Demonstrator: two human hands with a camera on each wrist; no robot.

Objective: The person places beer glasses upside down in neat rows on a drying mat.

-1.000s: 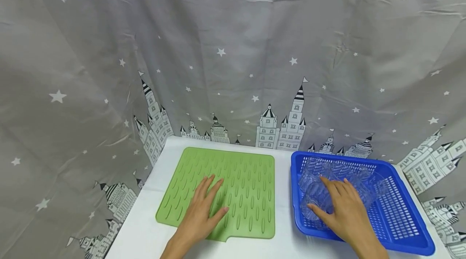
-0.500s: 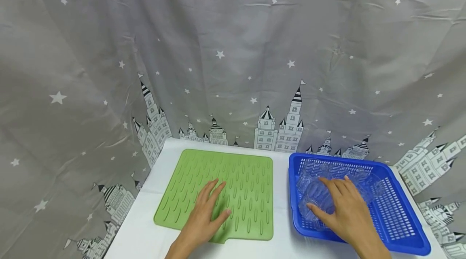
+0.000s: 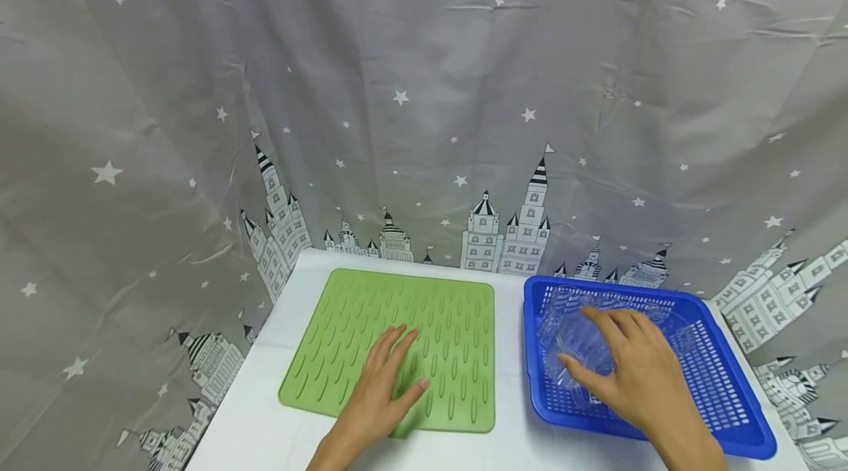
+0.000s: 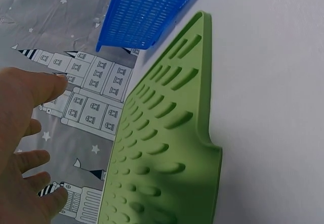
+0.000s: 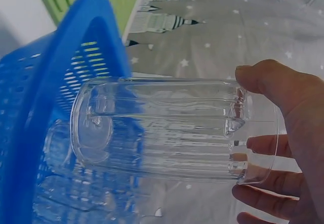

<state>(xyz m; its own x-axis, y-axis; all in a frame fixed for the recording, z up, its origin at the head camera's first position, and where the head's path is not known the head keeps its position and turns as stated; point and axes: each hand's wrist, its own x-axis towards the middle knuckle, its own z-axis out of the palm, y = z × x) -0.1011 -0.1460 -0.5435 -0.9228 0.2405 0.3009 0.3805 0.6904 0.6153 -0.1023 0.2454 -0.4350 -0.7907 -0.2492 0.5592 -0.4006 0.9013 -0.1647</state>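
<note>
My right hand grips a clear ribbed drinking glass between thumb and fingers near one end. The glass is above the blue plastic basket, and the right wrist view shows it lying sideways across the picture. More clear glasses lie in the basket, partly hidden by the held glass and the hand. Over the green ridged mat hovers my left hand, its fingers spread and holding nothing. In the left wrist view the hand stands apart from the mat's surface.
A white cloth-like surface carries the mat on the left and the basket on the right. Behind it hangs a grey curtain printed with stars and castles. The basket's raised rim runs around the glasses.
My right hand has risen a little with the glass in its grip, away from the other glasses. The left hand has shifted slightly to the right over the mat.
</note>
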